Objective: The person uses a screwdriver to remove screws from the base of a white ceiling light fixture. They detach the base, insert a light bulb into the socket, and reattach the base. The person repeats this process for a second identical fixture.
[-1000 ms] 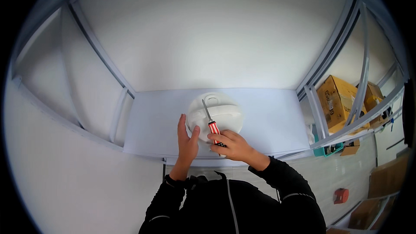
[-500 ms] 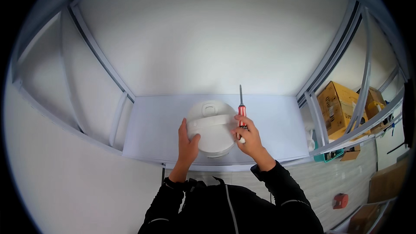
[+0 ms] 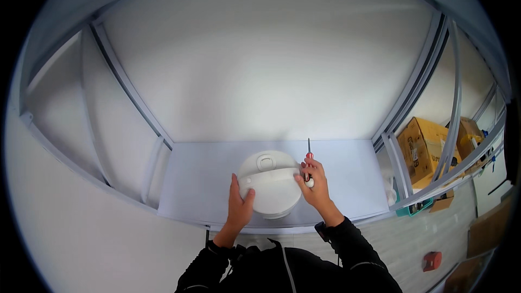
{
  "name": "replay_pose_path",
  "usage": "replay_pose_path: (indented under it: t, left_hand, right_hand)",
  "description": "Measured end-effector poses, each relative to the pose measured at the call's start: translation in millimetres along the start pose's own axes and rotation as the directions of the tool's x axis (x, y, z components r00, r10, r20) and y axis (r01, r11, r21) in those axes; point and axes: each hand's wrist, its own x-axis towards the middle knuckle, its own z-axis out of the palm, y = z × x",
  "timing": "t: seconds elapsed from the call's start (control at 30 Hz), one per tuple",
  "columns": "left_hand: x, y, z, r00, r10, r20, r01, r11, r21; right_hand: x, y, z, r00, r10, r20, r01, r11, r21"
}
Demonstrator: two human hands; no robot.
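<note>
A round white appliance (image 3: 275,198), which looks like a rice cooker, stands on the pale tabletop with a broad handle band across its top. An oval button or vent shows on its far side. My left hand (image 3: 239,204) grips its left side, thumb on the top and fingers along the edge. In my right hand (image 3: 316,187) is a screwdriver (image 3: 309,156) with a red and clear handle, its metal shaft pointing away from me. The thumb of that hand rests at the right end of the handle band. The appliance's underside is hidden.
A pale worktable (image 3: 203,184) lies under my hands, framed by grey metal posts (image 3: 130,89) and backed by a white panel (image 3: 271,65). To the right are cardboard boxes (image 3: 418,149), a teal basket (image 3: 415,208) and a red stool (image 3: 432,261) on the floor.
The whole view has shifted, so table and appliance sit lower in the picture. The screwdriver's shaft has dropped and looks shorter. Both hands stay at the appliance; my right thumb lies against its handle band.
</note>
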Motion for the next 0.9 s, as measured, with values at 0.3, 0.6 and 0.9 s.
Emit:
replay_pose_path:
  t: [0.3,0.6,0.9]
  left_hand:
    - [4,-25,-2,0.997,0.079,0.010,-0.079,0.990,0.114]
    - [27,15,-12,0.971,0.220,0.091,-0.237,0.933,0.270]
    - [35,15,-8,0.986,0.163,0.025,-0.164,0.984,0.063]
  right_hand:
    - [-2,-4,9,0.997,0.069,-0.044,-0.068,0.997,0.022]
    - [-7,5,3,0.992,0.122,-0.044,-0.119,0.991,0.059]
    - [13,-34,2,0.991,0.045,-0.129,-0.036,0.997,0.073]
